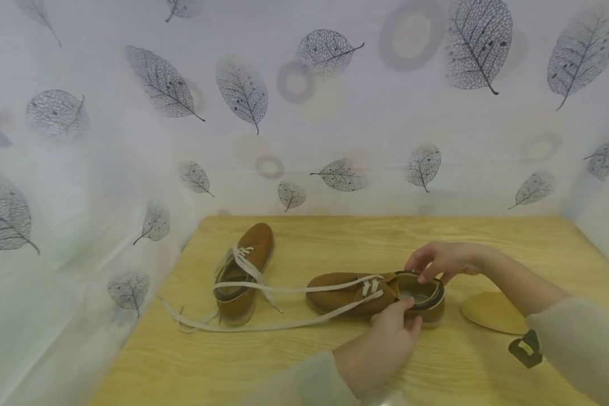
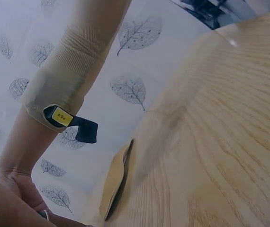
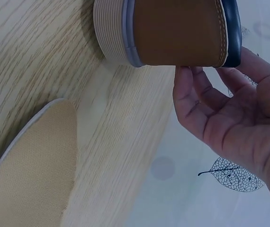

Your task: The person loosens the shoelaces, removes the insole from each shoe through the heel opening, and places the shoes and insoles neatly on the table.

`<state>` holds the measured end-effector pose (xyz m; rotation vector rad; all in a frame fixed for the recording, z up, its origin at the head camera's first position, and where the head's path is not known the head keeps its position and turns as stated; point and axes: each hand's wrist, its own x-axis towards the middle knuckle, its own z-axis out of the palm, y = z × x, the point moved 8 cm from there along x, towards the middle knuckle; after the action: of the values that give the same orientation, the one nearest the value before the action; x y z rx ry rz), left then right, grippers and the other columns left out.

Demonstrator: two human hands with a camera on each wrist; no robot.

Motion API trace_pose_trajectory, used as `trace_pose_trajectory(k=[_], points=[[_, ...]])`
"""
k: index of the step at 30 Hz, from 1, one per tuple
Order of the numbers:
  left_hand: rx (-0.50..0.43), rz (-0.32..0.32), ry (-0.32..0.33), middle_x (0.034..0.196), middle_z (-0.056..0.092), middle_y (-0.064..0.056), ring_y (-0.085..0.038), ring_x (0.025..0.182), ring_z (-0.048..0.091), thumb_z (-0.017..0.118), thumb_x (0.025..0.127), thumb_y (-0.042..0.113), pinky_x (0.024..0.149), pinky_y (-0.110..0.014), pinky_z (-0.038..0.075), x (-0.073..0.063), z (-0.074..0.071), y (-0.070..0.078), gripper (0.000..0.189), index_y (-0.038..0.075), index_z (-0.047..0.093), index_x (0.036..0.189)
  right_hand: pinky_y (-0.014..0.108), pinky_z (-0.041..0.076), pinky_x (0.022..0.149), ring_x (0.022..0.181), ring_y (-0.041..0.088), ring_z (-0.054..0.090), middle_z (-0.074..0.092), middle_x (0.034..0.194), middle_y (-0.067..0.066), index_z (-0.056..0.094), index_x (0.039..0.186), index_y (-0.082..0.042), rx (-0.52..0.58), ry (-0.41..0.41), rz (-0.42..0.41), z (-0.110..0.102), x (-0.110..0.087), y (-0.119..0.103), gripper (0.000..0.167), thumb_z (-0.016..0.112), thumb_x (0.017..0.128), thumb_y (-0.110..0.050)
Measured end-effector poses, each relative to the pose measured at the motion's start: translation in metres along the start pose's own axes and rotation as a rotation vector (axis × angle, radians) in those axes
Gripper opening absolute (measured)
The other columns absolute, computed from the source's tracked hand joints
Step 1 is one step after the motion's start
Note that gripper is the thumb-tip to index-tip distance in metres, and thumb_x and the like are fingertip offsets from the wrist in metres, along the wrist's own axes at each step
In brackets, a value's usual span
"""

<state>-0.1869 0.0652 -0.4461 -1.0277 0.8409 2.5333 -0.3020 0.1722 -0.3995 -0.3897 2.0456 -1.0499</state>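
Observation:
A brown lace-up shoe point(image 1: 327, 301) lies on its sole, toe to the left, its dark-lined opening facing up. My left hand point(image 1: 389, 341) pinches the near side of its collar, thumb over the rim and fingers outside. At the far side of the collar, my right hand point(image 1: 449, 260) grips the rim with the thumb inside. The right wrist view shows those fingers close against the brown heel point(image 3: 177, 33). Pale laces point(image 1: 294, 323) trail leftward from the shoe. Right of the heel lies a loose tan insole point(image 1: 492, 312).
A matching brown shoe point(image 1: 260, 243) stands at the left, with long laces crossing it. The wooden table point(image 1: 284, 372) is bordered behind and at the sides by a white leaf-print sheet point(image 1: 264, 34). A black clip point(image 2: 85, 130) hangs by the right sleeve.

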Motion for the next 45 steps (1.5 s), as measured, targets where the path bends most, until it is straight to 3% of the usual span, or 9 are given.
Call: trace_pose_trajectory(k=[3,8,14,24,30,39,45], points=[[-0.004,0.034,0.036,0.133,0.018,-0.038,-0.049,0.123,0.036,0.069,0.08,-0.004,0.1,-0.042,0.046,0.005,0.002,0.003,0.083,-0.011,0.009,0.137,0.035,0.056,0.071,0.091,0.022,0.062,0.062,0.108,0.016,0.056,0.118,0.005,0.029,0.012,0.001,-0.002,-0.001,0.003,0.035,0.065,0.084,-0.002],[0.025,0.113,0.083,0.136,0.019,-0.036,-0.049,0.126,0.031,0.071,0.079,-0.002,0.103,-0.047,0.042,0.012,0.006,0.008,0.089,-0.005,0.008,0.142,0.041,0.057,0.078,0.092,0.023,0.062,0.063,0.104,0.014,0.051,0.121,0.007,0.082,0.031,0.008,-0.006,-0.001,0.008,0.041,0.065,0.084,-0.004],[0.02,0.153,0.109,0.142,0.017,-0.034,-0.049,0.13,0.026,0.069,0.081,-0.002,0.108,-0.051,0.034,0.018,0.012,0.013,0.088,0.0,0.009,0.145,0.046,0.054,0.085,0.098,0.022,0.061,0.06,0.11,0.014,0.045,0.126,0.008,0.144,0.032,0.014,-0.008,-0.001,0.014,0.048,0.064,0.085,-0.006],[0.058,0.246,0.128,0.139,0.034,-0.034,-0.05,0.128,0.035,0.07,0.082,0.003,0.109,-0.054,0.03,0.025,0.021,0.02,0.075,-0.006,0.024,0.141,0.046,0.052,0.086,0.102,0.022,0.057,0.057,0.114,0.017,0.037,0.133,0.007,0.189,0.062,0.023,-0.012,-0.002,0.019,0.057,0.064,0.085,-0.009],[0.049,0.304,0.124,0.133,0.038,-0.036,-0.049,0.122,0.042,0.071,0.075,-0.009,0.106,-0.052,0.037,0.024,0.023,0.021,0.077,-0.004,0.025,0.136,0.047,0.051,0.09,0.108,0.025,0.05,0.052,0.118,0.017,0.035,0.137,0.005,0.241,0.076,0.026,-0.013,-0.003,0.025,0.061,0.066,0.087,-0.012],[0.05,0.317,0.13,0.136,0.037,-0.037,-0.049,0.125,0.04,0.07,0.075,-0.01,0.108,-0.054,0.034,0.029,0.025,0.023,0.075,-0.003,0.028,0.136,0.051,0.049,0.093,0.107,0.024,0.054,0.051,0.123,0.02,0.03,0.14,0.005,0.273,0.083,0.02,-0.012,-0.005,0.028,0.064,0.064,0.089,-0.012],[0.033,0.311,0.113,0.133,0.042,-0.036,-0.047,0.122,0.045,0.069,0.075,-0.011,0.105,-0.05,0.039,0.033,0.031,0.024,0.072,-0.006,0.028,0.135,0.049,0.05,0.092,0.103,0.022,0.058,0.051,0.124,0.022,0.024,0.142,0.007,0.292,0.099,0.02,-0.013,-0.007,0.032,0.066,0.061,0.091,-0.011]])
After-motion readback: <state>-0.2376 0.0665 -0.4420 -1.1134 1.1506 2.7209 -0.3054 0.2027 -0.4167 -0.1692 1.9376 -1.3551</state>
